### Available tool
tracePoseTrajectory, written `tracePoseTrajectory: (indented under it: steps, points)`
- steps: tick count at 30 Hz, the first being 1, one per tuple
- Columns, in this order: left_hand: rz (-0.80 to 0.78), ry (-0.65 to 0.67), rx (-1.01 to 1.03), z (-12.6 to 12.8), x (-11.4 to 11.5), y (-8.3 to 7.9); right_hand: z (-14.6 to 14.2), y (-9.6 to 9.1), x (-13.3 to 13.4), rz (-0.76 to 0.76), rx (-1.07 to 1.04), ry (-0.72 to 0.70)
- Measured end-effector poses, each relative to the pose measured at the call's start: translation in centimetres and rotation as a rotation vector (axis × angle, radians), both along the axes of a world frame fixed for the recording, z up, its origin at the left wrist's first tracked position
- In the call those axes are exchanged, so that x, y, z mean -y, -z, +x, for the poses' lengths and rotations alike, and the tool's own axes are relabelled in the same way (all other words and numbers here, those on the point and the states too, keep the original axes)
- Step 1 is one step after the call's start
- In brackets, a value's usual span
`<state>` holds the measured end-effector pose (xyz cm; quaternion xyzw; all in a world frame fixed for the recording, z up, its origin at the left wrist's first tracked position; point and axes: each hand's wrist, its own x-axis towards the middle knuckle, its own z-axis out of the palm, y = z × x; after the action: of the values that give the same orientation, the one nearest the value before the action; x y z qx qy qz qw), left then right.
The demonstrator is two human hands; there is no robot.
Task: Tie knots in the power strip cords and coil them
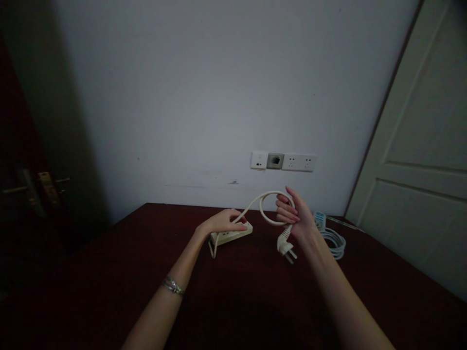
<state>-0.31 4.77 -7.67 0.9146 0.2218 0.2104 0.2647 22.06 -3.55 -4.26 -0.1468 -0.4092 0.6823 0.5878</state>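
Note:
A white power strip lies on the dark red table, partly covered by my left hand. The fingers of that hand are curled just above the strip, with the white power cord running between thumb and fingers. My right hand is raised off the table and closed around a loop of the same cord. From beneath its fingers hangs the cord's plug, prongs pointing down and to the right. Near the strip's left end, a short bend of cord droops onto the tabletop.
Behind my right wrist lies a coiled white cable beside a blue-and-white block. Wall sockets sit above the back edge of the table. A pale panelled door stands right; a door handle shows left.

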Motion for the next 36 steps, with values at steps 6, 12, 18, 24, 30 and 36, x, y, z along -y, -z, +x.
tracePoseTrajectory:
  steps: [6, 12, 18, 24, 30, 36]
  points:
    - [0.064, 0.066, 0.004, -0.1, -0.3, 0.1, 1.1, -0.8, 0.8, 0.041, -0.03, 0.057]
    - [0.011, 0.053, 0.124, -1.0, -1.6, 0.6, 2.0, -1.0, 1.2, 0.044, -0.09, 0.055]
    - [-0.191, 0.103, 0.281, -1.8, -1.7, 0.5, 3.3, -0.7, 0.7, -0.021, -0.102, 0.018]
    - [-0.541, 0.055, 0.707, -3.3, -3.2, 1.7, 5.3, -0.2, 0.4, -0.026, -0.163, 0.028]
    - [-0.736, 0.021, 0.719, -5.4, -4.8, 3.0, 6.2, 0.0, 0.6, -0.046, -0.216, 0.072]
    - [-0.641, -0.189, 0.661, -6.8, -5.1, 3.2, 6.5, -0.3, 1.2, -0.05, -0.266, 0.1]
